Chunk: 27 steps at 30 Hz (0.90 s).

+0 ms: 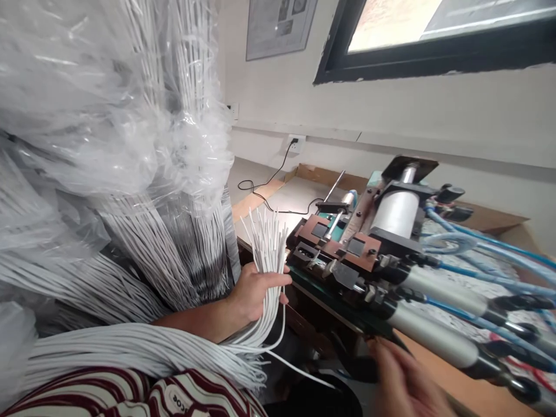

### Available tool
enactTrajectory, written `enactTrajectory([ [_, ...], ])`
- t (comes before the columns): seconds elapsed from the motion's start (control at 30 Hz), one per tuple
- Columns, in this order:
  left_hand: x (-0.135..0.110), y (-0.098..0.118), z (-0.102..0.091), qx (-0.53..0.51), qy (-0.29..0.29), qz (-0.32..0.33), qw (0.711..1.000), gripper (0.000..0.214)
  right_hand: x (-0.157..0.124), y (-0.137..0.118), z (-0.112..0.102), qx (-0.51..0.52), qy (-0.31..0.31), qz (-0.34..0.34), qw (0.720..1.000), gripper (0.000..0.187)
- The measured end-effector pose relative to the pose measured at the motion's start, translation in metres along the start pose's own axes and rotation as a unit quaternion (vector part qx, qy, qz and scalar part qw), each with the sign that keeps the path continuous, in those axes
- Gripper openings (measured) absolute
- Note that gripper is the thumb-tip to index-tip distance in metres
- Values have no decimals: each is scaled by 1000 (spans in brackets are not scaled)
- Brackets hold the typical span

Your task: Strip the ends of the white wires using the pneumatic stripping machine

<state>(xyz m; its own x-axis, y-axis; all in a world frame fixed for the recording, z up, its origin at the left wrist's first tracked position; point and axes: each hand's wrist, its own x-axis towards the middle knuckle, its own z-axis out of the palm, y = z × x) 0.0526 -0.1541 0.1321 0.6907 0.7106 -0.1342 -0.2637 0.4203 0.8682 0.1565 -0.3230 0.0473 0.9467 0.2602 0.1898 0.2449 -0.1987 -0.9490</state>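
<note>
My left hand (256, 292) is wrapped round a bundle of white cables (270, 246), whose cut ends stand upright above the thumb. The rest of the bundle bends down and runs left across my lap. One loose strand sticks out to the lower right. To the right of that hand sits a bench machine (339, 237) with copper-coloured plates and metal cylinders. My right hand (402, 376), blurred, is low at the machine's front edge. Its fingers look pressed together there, and whatever is between them is too unclear to name.
Large bunches of white cable (143, 249), partly wrapped in clear plastic (186, 150), fill the left side. Blue air hoses (486, 278) run off the machine to the right. A black cord (278, 174) leads from the table to a wall socket (296, 143).
</note>
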Motion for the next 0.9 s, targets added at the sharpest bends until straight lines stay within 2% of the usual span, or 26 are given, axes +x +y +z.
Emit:
enactTrajectory([
  [0.03, 3, 1, 3, -10, -1, -6, 1000, 25, -12, -7, 20, 101, -62, 25, 993, 44],
  [0.07, 6, 1, 5, -17, -5, -11, 1000, 26, -23, -16, 40, 191, -184, 50, 963, 47],
  [0.1, 9, 2, 7, -19, -9, -11, 1000, 27, -34, -25, 59, 249, -292, 61, 921, 49],
  [0.13, 10, 2, 7, -19, -14, -12, 1000, 27, -42, -34, 74, 263, -375, 69, 886, 44],
  [0.17, 10, 3, 6, -14, -21, -14, 1000, 27, -49, -41, 86, 262, -425, 75, 863, 40],
  [0.23, 6, 4, -1, 7, -47, -38, 998, 26, -55, -51, 98, 255, -430, 76, 863, 38],
  [0.33, -3, 0, -16, 57, -94, -108, 988, 23, -52, -51, 93, 247, -416, 63, 873, 41],
  [0.43, -9, -7, -23, 71, -84, -90, 990, 17, -37, -47, 80, 216, -469, 47, 855, 43],
  [0.5, -10, -10, -21, 58, -67, -64, 994, 14, -22, -48, 71, 188, -467, 37, 863, 44],
  [0.53, -10, -11, -19, 53, -63, -56, 995, 13, -14, -50, 69, 184, -437, 37, 880, 44],
  [0.6, -11, -11, -14, 54, -66, -45, 995, 12, 0, -56, 67, 218, -328, 52, 918, 38],
  [0.67, -11, -8, -10, 71, -62, -40, 995, 14, 10, -62, 70, 284, -233, 69, 927, 36],
  [0.7, -11, -7, -9, 79, -54, -41, 995, 15, 12, -64, 72, 314, -210, 73, 923, 35],
  [0.8, -10, -4, -9, 90, -17, -38, 995, 15, 11, -65, 80, 346, -194, 73, 915, 31],
  [0.9, -7, -2, -10, 104, 21, -23, 994, 15, 6, -61, 82, 317, -194, 65, 926, 32],
])
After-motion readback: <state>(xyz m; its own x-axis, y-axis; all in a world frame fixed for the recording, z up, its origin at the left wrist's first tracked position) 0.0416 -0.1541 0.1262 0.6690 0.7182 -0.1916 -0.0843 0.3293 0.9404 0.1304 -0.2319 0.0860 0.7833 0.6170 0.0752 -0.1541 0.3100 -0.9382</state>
